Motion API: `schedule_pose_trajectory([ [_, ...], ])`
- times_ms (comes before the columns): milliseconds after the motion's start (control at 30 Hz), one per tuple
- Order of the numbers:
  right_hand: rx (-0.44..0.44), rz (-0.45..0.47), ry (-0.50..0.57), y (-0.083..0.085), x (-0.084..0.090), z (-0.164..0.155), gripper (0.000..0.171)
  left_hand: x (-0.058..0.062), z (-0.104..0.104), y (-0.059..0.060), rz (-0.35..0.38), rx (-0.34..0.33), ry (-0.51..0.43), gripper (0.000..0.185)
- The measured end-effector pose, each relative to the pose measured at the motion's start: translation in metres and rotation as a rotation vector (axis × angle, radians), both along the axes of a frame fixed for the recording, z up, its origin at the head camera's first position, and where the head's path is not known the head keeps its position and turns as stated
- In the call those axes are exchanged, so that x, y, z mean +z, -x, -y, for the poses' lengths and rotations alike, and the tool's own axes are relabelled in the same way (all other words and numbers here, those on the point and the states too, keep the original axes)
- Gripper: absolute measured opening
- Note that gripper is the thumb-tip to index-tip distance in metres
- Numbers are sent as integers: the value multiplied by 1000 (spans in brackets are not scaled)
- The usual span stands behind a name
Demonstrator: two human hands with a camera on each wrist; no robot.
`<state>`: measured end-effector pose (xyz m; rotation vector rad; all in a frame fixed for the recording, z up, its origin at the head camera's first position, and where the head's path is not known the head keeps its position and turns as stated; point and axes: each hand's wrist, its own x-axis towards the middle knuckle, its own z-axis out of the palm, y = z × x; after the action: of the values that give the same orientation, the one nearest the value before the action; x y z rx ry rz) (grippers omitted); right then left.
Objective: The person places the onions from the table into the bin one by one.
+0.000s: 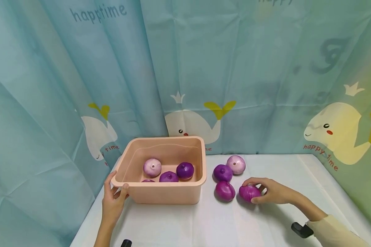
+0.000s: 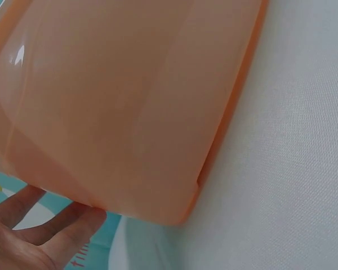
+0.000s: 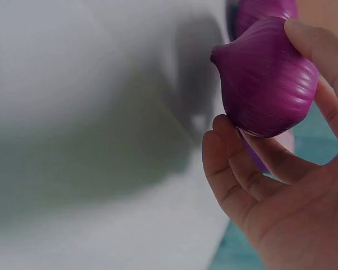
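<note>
My right hand (image 1: 273, 192) pinches a purple onion (image 1: 248, 193) between thumb and fingers, low over the white table. Seen from the right wrist, the same onion (image 3: 267, 79) has its pointed tip facing left, thumb on one side and fingertips on the other. My left hand (image 1: 113, 202) holds the near-left corner of a peach plastic bin (image 1: 167, 193), its thumb at the front rim and its fingers along the left side. Inside lie several onions, among them a pale one (image 1: 152, 167) and a dark purple one (image 1: 185, 171); the front wall partly hides some.
Between the bin and my right hand, three more onions sit close together: a magenta one (image 1: 225, 191), a purple one (image 1: 223, 173) and a pale pink one (image 1: 236, 164). A blue curtain (image 1: 259, 85) with whale prints hangs behind the white table (image 1: 222, 226).
</note>
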<state>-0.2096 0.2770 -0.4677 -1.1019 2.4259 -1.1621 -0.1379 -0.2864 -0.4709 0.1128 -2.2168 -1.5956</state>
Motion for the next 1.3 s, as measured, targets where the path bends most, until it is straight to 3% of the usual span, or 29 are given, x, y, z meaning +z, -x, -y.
schedule_pose_trajectory([
  [167,-48,-63,-41,11,33,-1,45,0,-1,0,8,5,2,68],
  [600,-219,-195,51,40,94,8,52,-2,-1,-2,-2,14,5,66],
  [833,-262,-333,104,54,113,17,55,0,-2,-3,4,7,-6,67],
  [1300,-359,-313,63,68,133,30,56,-2,-1,-3,-7,12,6,67],
])
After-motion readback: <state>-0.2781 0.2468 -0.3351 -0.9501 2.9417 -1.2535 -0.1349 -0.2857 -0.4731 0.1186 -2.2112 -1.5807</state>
